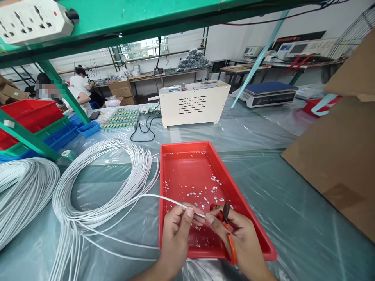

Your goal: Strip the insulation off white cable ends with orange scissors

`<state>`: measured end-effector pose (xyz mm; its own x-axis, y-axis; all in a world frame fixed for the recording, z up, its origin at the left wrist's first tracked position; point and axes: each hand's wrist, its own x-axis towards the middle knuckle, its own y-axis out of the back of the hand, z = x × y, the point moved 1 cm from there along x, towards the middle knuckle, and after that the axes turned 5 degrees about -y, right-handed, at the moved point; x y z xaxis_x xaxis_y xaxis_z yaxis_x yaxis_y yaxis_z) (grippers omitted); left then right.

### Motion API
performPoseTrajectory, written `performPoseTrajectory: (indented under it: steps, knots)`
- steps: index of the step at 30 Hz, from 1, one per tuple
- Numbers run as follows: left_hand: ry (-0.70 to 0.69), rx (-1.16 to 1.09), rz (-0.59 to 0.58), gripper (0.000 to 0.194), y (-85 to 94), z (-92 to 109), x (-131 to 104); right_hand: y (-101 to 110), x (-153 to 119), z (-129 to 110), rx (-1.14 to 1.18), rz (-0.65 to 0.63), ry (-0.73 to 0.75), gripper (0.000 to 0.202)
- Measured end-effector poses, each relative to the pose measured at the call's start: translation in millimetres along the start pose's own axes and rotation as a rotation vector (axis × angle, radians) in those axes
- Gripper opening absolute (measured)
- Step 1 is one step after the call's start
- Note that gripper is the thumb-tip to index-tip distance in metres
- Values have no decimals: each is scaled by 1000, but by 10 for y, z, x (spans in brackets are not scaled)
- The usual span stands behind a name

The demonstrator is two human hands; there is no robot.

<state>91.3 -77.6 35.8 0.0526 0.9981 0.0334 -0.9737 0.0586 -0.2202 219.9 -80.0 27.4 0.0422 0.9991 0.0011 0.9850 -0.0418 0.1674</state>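
Observation:
Over a red tray, my left hand pinches a white cable close to its end. The cable runs back to a large coil of white cables on the left. My right hand holds orange-handled scissors in its palm, dark blades pointing up. Its thumb and forefinger also meet at the cable's tip, near the left fingertips. Small white and silvery scraps lie scattered on the tray floor.
A second cable coil lies far left, below stacked bins. Behind the tray stand a cream machine and a blue-topped scale. Cardboard rises at right. A green beam crosses overhead. Other people sit at back left.

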Motion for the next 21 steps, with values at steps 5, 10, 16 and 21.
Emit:
performPoseTrajectory:
  steps: [5,10,16,21]
  knots:
    - [-66,31,-8,20,3,-32,-63,20,5,14,164,-36,-159,21]
    - [-164,108,77,24,69,-13,-54,113,95,83,218,77,-201,25]
    - [-25,92,34,23,67,42,65,42,83,61,16,-41,-59,22]
    - [-64,19,23,26,110,23,106,1,20,3,-10,-138,-15,22]
